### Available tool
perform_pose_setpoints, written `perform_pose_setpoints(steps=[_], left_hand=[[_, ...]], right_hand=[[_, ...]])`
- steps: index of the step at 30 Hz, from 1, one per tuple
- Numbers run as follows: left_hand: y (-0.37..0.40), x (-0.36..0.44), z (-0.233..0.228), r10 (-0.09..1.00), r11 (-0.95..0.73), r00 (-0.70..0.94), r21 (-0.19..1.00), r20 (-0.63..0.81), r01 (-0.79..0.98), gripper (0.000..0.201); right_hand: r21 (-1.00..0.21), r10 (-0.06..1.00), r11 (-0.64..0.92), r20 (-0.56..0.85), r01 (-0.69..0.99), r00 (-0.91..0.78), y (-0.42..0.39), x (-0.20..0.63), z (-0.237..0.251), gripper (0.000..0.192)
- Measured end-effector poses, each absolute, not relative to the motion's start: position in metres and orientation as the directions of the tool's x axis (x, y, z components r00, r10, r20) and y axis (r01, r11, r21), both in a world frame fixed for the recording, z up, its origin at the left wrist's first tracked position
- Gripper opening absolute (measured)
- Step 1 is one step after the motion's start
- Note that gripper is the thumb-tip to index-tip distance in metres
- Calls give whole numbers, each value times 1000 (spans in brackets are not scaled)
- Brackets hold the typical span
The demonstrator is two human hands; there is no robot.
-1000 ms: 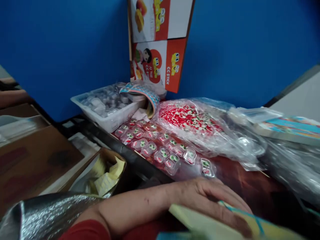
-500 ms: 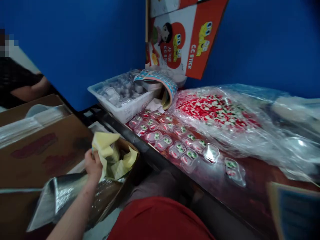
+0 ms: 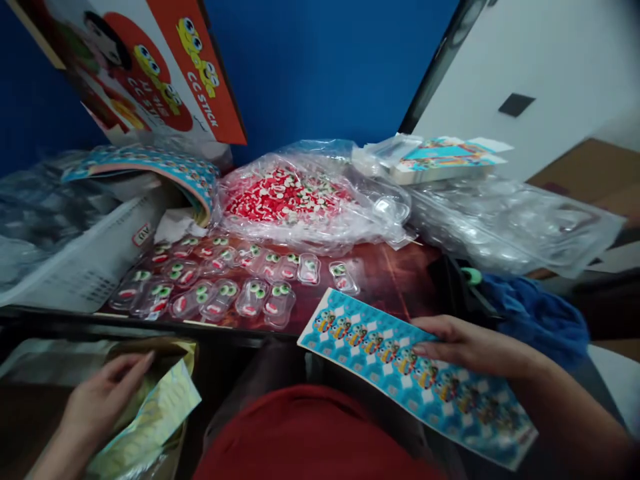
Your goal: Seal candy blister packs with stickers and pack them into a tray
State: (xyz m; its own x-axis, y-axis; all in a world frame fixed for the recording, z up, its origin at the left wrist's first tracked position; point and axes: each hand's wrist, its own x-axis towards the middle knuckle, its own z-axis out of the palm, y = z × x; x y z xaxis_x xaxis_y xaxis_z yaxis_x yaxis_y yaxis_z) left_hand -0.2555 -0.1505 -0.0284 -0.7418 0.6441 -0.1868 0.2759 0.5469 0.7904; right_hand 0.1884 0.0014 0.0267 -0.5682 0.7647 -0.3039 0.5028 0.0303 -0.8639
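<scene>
My right hand (image 3: 453, 343) grips the long edge of a blue sticker sheet (image 3: 390, 353) printed with rows of small cartoon figures. It is tilted over my lap, and I cannot tell if it is one sheet or a stack. Over a cardboard box at lower left, my left hand (image 3: 103, 397) has its fingers stretched out and appears empty. Just beside it, yellowish backing paper (image 3: 160, 407) pokes up from the box. Rows of small clear plastic cases (image 3: 250, 297) with green-and-white eye shapes and red pieces lie on the dark red table (image 3: 383, 273).
A plastic bag of red and white pieces (image 3: 280, 200) lies behind the cases. At left stands a white basket (image 3: 95, 260), with curled blue sheets (image 3: 165, 163) beside it. Clear plastic packaging (image 3: 505, 220), printed cards (image 3: 445, 157) and a blue cloth (image 3: 540, 320) are at right.
The view has swung right. My left hand has let go of the yellowish paper. My right hand and the blue sheet, blurred at the lower right edge before, now show fully.
</scene>
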Motion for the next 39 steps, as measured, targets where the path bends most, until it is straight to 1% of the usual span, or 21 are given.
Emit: perform_pose_setpoints(steps=[1, 2, 3, 4, 6, 7, 9, 11, 12, 14, 16, 18, 20, 23, 26, 29, 32, 34, 35, 37, 39], left_hand=[[-140, -234, -13, 681, 479, -712, 840, -171, 256, 22], [-127, -210, 0, 725, 369, -677, 902, -129, 223, 27], [-115, -184, 12, 796, 269, -596, 943, -102, 198, 35], [-101, -157, 22, 873, 179, -485, 964, -63, 197, 46], [-77, -109, 31, 965, 33, -260, 973, 28, 227, 63], [-66, -90, 30, 986, 11, -167, 976, 26, 217, 62], [-51, -60, 22, 998, 59, -4, 986, -59, 154, 38], [-42, -43, 8, 982, 160, 91, 984, -167, 76, 16], [-40, -39, 1, 973, 201, 107, 979, -205, 45, 14], [-37, -35, -12, 969, 241, 61, 971, -239, -12, 14], [-36, -37, -20, 963, 264, -25, 960, -267, -88, 17], [-36, -41, -24, 948, 292, -78, 941, -308, -174, 21], [-37, -46, -27, 934, 325, -70, 916, -349, -234, 23], [-38, -48, -29, 919, 361, -49, 884, -392, -298, 26], [-35, -45, -30, 905, 360, -98, 867, -414, -344, 28], [-29, -41, -32, 887, 337, -184, 865, -424, -371, 30], [-24, -40, -34, 866, 343, -204, 840, -456, -420, 31], [-23, -39, -36, 858, 346, -204, 824, -472, -449, 32], [-23, -39, -37, 857, 339, -212, 823, -470, -456, 32], [-23, -39, -39, 862, 311, -239, 839, -446, -446, 32], [-23, -39, -39, 877, 279, -263, 870, -403, -406, 30]], right_hand=[[-860, 618, -85, -442, 503, -650, 11, 187, 33, 31], [-840, 490, -168, -525, 516, -696, 18, 187, 39, 29], [-823, 430, -203, -561, 530, -707, 24, 188, 44, 28], [-816, 412, -206, -573, 541, -708, 27, 190, 47, 28], [-815, 407, -172, -571, 554, -713, 27, 197, 47, 28], [-813, 401, -144, -569, 564, -718, 25, 202, 45, 28], [-798, 417, -50, -564, 601, -713, 17, 211, 38, 28], [-720, 509, 111, -550, 685, -662, 7, 218, 29, 24], [-649, 582, 200, -524, 734, -622, 3, 219, 25, 21], [-498, 716, 319, -431, 806, -549, -4, 219, 18, 17], [-445, 775, 363, -342, 818, -531, -6, 217, 14, 16], [-458, 769, 392, -314, 798, -557, -1, 214, 14, 18], [-419, 753, 425, -327, 802, -570, 9, 211, 18, 19], [-251, 762, 486, -348, 837, -547, 28, 202, 25, 17], [-77, 777, 550, -318, 831, -544, 42, 183, 25, 19], [17, 777, 603, -241, 798, -582, 49, 164, 17, 18], [-43, 776, 603, -200, 796, -598, 53, 155, 11, 14], [-94, 804, 563, -165, 821, -571, 53, 151, 9, 13], [-113, 826, 541, -115, 833, -552, 51, 148, 9, 14], [-170, 853, 520, 42, 837, -521, 43, 135, 9, 18], [-262, 842, 538, 200, 801, -501, 30, 115, 5, 21]])
